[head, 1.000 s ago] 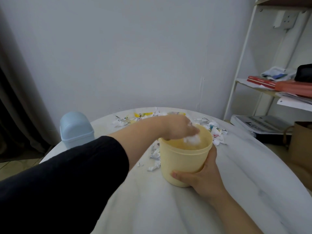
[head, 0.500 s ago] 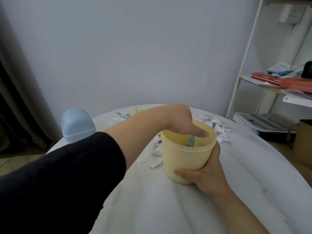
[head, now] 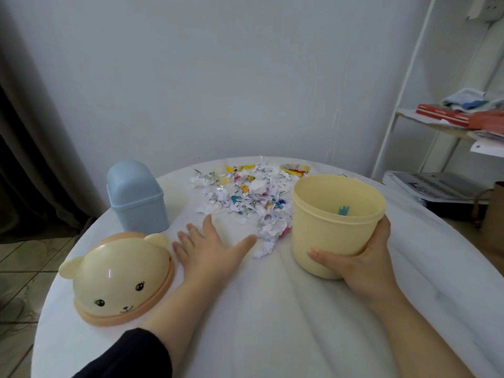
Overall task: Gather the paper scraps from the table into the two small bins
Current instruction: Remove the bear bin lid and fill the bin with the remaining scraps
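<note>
Scraps partly behind yellow bin, its floor out of view.

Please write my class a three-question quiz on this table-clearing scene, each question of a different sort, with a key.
1. True or false: the right hand grips the yellow bin.
2. Where is the bear lid? A on the yellow bin; B on the table, left of the left hand; C in the right hand.
3. Short answer: which bin has its lid on?
Key: 1 true; 2 B; 3 the blue bin.
</note>
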